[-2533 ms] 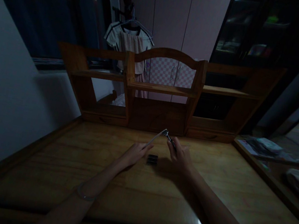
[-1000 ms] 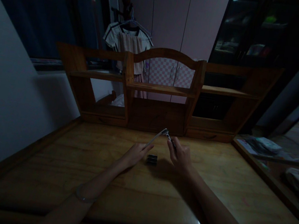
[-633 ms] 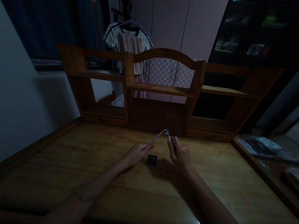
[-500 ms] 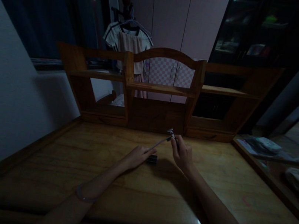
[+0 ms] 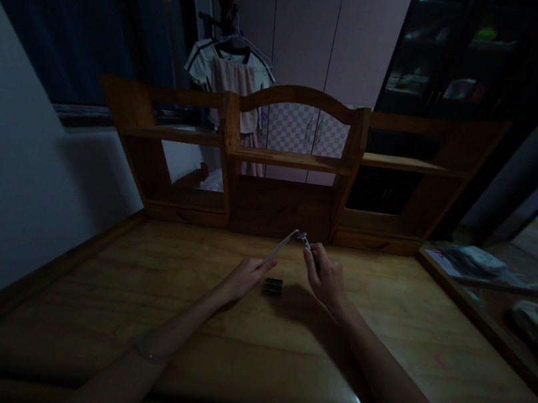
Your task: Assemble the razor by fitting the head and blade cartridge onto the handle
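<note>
- Since half a second ago, the brush (image 5: 277, 248) has risen to the razor (image 5: 309, 244) head, beyond the black case (image 5: 273, 288).
- Left hand (image 5: 240, 278) fingers pinch the brush; right hand (image 5: 327, 277) fingers curl around the razor's handle.
- A loose pinch might let the brush slip, nicking a finger.

The razor head (image 5: 303, 236) looks like shiny metal; the slim white-handled tool (image 5: 278, 248) looks like smooth plastic. The small black case (image 5: 273, 288) appears to be glossy plastic. The tabletop (image 5: 234, 365) is smooth, glossy wood; the shelf unit (image 5: 290, 159) is duller wood, the hanging shirt (image 5: 201, 66) matt cloth.
</note>
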`<state>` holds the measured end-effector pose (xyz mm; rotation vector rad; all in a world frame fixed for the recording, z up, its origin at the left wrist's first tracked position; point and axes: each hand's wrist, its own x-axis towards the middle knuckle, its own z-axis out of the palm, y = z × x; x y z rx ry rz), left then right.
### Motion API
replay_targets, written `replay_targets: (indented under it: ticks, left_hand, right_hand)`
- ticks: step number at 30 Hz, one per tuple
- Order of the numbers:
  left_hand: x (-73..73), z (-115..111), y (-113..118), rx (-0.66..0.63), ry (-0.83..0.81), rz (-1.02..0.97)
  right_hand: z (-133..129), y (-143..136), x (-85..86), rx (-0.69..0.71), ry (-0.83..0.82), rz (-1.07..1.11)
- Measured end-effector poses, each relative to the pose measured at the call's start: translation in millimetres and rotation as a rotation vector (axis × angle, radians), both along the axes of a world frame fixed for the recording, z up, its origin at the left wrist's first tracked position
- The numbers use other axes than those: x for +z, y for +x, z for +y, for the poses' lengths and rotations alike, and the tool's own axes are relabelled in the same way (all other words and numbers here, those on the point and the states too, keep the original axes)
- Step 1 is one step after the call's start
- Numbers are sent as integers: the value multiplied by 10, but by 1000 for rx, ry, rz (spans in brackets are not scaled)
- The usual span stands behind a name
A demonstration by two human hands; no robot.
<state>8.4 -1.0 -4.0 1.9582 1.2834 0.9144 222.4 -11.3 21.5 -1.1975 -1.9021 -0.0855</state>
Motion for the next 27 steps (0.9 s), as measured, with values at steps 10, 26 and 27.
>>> replay_targets:
  ticks: [10,26,27]
  left_hand:
    - [-13,-1,9,4,-2,-25]
    - [0,-11,2,-22,10,-24]
    - [2,-12,0,-21,9,-25]
  right_hand:
    - [-8,-21,-19,20,-57,-66]
    - [0,-29,-31,-26,13,-59]
    - [2,-28,-32,-31,17,-55]
